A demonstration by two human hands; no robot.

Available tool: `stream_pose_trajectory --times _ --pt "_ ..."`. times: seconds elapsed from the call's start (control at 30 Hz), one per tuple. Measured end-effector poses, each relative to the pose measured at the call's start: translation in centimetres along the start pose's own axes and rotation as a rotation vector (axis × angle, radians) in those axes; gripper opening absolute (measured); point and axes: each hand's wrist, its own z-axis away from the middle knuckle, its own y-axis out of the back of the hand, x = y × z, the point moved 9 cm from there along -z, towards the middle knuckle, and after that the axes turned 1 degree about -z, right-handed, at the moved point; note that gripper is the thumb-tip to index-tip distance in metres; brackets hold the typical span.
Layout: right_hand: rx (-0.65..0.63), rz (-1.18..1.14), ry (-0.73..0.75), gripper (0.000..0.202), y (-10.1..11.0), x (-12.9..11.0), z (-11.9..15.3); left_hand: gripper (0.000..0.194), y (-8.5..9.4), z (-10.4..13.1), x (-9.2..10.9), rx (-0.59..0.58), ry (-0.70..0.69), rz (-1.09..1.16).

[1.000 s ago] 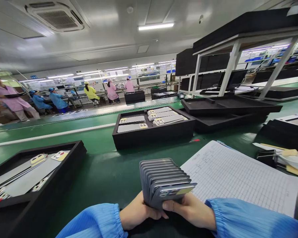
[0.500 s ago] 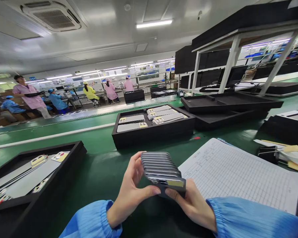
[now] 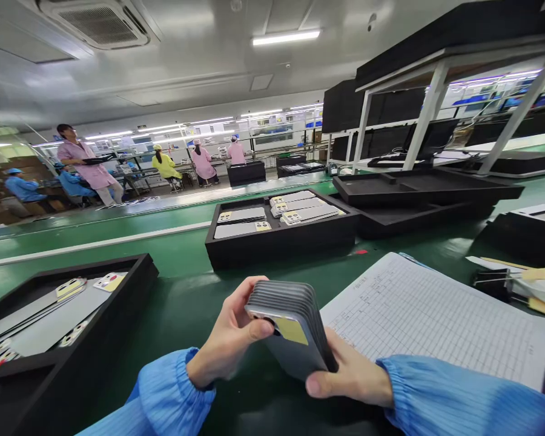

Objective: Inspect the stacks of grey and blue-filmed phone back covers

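Between my two hands is a stack of dark grey phone back panels (image 3: 295,351), tilted with its front face toward me. The front panel has a camera cutout and a yellow sticker (image 3: 292,330) near its top. My left hand (image 3: 231,333) is closed round the upper left of the stack, its thumb on the front by the camera cutout. My right hand (image 3: 345,372) grips the lower right side, thumb on the front panel. The fingers behind the stack are partly hidden. Beneath the hands lies the dark green work surface (image 3: 181,321).
A black tray (image 3: 277,248) with white panels stands ahead; another black tray (image 3: 131,303) with panels is at left. A printed grid sheet (image 3: 436,321) lies at right. Empty-looking black trays (image 3: 427,188) are stacked behind it. Co-workers (image 3: 201,163) are in the background.
The stack has turned from showing its top edges to showing its front face and sticker. My left thumb moved up to the camera cutout. A person in pink at the back moved right.
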Motion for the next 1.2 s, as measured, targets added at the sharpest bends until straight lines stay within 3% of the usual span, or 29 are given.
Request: stream_pose_trajectory --times 0.1,0.2,0.43,0.57,0.7,0.8,0.9,1.07,1.2 --pt "-0.175 -0.25 -0.159 0.081 -1.6 1.5 0.4 0.041 0.2 0.1 -1.8 -0.007 0.122 0.143" --pt "-0.244 -0.445 -0.285 0.079 -2.5 2.6 0.9 0.04 -0.1 0.2 -3.2 -0.033 0.21 0.246" --pt "-0.127 -0.435 -0.269 0.037 -2.4 1.9 0.7 0.05 0.5 0.1 -4.7 -0.022 0.282 0.411" --pt "-0.126 -0.549 -0.292 0.044 -2.9 2.3 0.8 0.05 0.8 0.3 -5.8 0.001 0.318 0.466" --pt "-0.168 -0.636 -0.424 0.058 -3.6 3.6 1.5 0.051 -0.4 0.8 -6.6 -0.049 0.385 0.466" --pt "-0.212 -0.621 -0.483 0.054 -4.0 3.9 1.9 0.048 -0.6 1.1 -6.7 -0.054 0.402 0.471" --pt "-0.167 -0.613 -0.512 0.047 -3.8 3.9 2.0 0.044 -0.4 1.1 -6.6 -0.057 0.414 0.462" --pt "-0.192 -0.562 -0.539 0.048 -3.9 3.9 2.2 0.057 0.0 1.0 -6.7 -0.085 0.45 0.419" --pt "-0.216 -0.585 -0.538 0.05 -4.2 4.0 2.3 0.056 0.4 1.1 -7.4 -0.085 0.472 0.433"
